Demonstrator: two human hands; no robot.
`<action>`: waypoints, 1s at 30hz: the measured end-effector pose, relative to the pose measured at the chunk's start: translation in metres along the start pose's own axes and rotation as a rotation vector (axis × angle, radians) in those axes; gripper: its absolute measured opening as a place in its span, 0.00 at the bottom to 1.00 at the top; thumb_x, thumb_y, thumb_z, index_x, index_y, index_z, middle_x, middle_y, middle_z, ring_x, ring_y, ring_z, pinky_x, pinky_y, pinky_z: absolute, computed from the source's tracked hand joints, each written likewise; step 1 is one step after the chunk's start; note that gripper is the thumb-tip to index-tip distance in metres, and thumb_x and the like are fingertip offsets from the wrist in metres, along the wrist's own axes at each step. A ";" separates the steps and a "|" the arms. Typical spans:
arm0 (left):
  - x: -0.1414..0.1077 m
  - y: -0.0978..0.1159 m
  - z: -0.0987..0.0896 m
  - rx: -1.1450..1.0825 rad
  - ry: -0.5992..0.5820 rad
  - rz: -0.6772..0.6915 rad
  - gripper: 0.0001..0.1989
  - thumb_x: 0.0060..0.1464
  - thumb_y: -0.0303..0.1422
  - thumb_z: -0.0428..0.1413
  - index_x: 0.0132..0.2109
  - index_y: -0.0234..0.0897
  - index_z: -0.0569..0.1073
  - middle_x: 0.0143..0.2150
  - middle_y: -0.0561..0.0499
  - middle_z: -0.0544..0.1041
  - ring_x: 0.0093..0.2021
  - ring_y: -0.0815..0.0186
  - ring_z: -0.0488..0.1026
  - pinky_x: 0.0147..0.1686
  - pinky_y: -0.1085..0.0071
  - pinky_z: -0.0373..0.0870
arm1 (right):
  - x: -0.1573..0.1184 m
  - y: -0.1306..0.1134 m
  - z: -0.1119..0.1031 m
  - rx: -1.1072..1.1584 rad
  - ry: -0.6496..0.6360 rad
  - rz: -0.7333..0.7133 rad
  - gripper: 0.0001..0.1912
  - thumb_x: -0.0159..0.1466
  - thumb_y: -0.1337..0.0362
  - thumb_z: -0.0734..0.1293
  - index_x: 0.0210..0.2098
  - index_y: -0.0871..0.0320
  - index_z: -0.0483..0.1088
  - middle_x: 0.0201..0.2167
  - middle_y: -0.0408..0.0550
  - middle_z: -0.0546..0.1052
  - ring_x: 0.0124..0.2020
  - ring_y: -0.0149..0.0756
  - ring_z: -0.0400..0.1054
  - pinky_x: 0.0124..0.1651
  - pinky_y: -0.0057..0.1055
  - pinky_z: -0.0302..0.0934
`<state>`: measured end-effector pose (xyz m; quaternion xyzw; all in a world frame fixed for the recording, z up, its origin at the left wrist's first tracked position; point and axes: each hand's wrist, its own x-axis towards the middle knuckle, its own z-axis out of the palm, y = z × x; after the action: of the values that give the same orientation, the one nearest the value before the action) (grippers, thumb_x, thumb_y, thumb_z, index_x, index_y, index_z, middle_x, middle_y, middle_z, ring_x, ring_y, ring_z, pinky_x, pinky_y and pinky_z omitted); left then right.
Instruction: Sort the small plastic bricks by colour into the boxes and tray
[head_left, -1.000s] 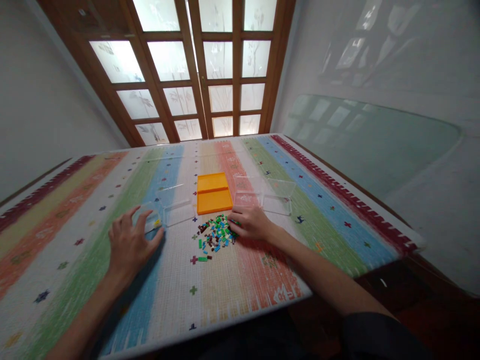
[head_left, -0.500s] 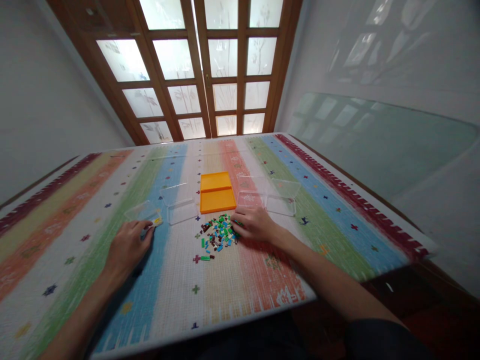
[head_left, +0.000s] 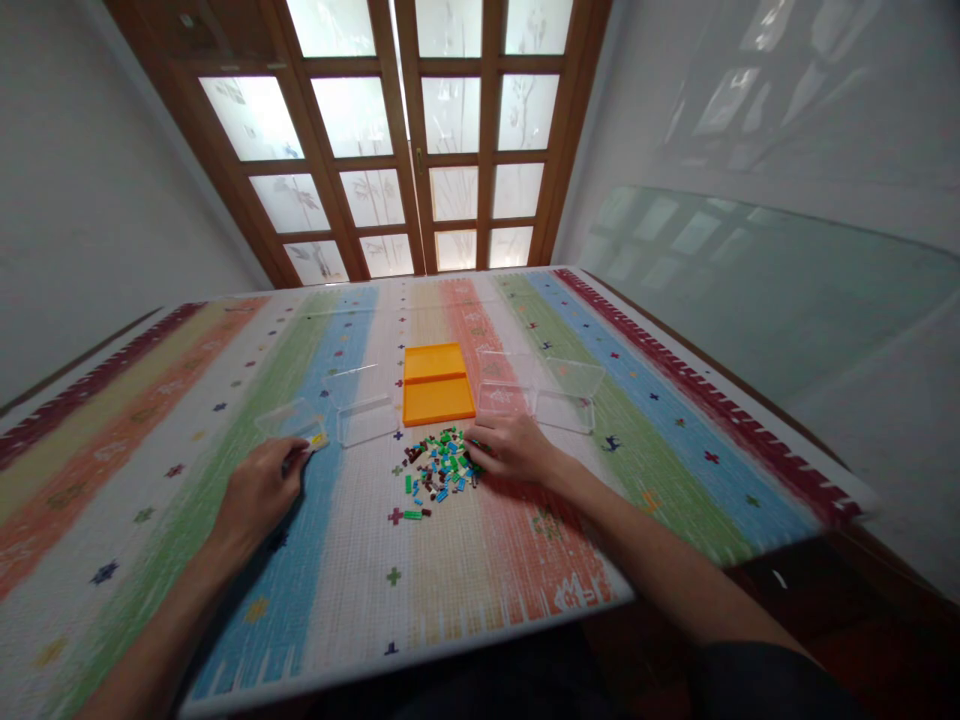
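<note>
My left hand point(head_left: 264, 485) is at the left, thumb and fingers closed on the near edge of a small clear plastic box point(head_left: 289, 412). A few yellow building bricks point(head_left: 319, 440) show at that box's near right corner, just past my fingertips. My right hand point(head_left: 514, 448) rests at the right side of a loose pile of small building bricks point(head_left: 442, 465), green, blue, brown and cream. Its fingers are bent together over the pile's edge; whatever lies under the fingertips is hidden.
Behind the pile lies an open orange case point(head_left: 439, 400). Clear plastic boxes with raised lids stand on both sides of it, one clear box point(head_left: 367, 422) on the left and another clear box point(head_left: 566, 410) on the right. A striped cloth point(head_left: 360, 590) covers the table.
The view has shifted very slightly. Both hands stay in nearly the same places, and the pile and boxes look the same.
</note>
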<state>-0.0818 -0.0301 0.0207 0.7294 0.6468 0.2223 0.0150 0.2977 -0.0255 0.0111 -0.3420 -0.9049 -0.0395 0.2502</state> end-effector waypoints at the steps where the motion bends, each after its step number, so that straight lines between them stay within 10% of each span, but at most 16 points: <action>1: 0.000 0.000 0.000 0.002 -0.004 0.002 0.14 0.59 0.42 0.48 0.38 0.42 0.75 0.44 0.39 0.85 0.46 0.47 0.82 0.50 0.53 0.76 | 0.000 0.000 0.000 -0.004 -0.004 0.002 0.14 0.70 0.66 0.60 0.30 0.59 0.73 0.26 0.48 0.74 0.26 0.32 0.60 0.30 0.32 0.44; 30: 0.001 0.000 -0.007 0.125 -0.134 0.093 0.19 0.59 0.40 0.45 0.43 0.37 0.78 0.48 0.35 0.84 0.46 0.45 0.82 0.48 0.52 0.77 | -0.001 0.001 0.000 -0.005 0.033 -0.033 0.14 0.70 0.66 0.61 0.30 0.59 0.73 0.25 0.47 0.75 0.24 0.32 0.60 0.30 0.33 0.44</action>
<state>-0.0842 -0.0310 0.0273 0.7712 0.6226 0.1326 0.0021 0.2990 -0.0255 0.0101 -0.3272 -0.9060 -0.0515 0.2636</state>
